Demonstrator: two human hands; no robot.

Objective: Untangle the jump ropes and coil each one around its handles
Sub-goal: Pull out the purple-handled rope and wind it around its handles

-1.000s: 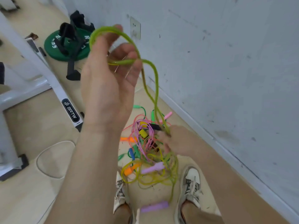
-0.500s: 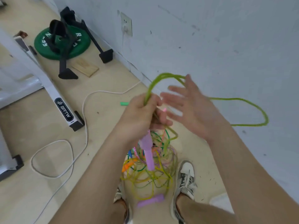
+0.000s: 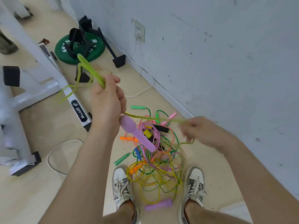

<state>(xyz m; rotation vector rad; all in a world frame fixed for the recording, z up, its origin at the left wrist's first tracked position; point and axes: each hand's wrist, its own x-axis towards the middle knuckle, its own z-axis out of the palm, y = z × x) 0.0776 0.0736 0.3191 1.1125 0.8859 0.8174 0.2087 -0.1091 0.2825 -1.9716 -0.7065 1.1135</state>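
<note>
The left hand [image 3: 106, 99] grips the purple handle [image 3: 137, 133] and loops of yellow-green rope [image 3: 92, 71], above the rope pile [image 3: 155, 160]. The blurry right hand [image 3: 203, 131] pinches that rope, also above the pile.

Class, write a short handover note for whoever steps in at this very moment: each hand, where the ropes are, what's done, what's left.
Left hand: grip round one lilac foam handle plus gathered loops of the yellow-green plastic jump rope.
Right hand (blurred): pinches that rope's strand, stretched across from the left.
Second lilac foam handle lies on the floor between the shoes, beside the multicoloured rope tangle.
Done: a few loops gathered. Left: free this rope, finish coiling, then every other rope.
</note>
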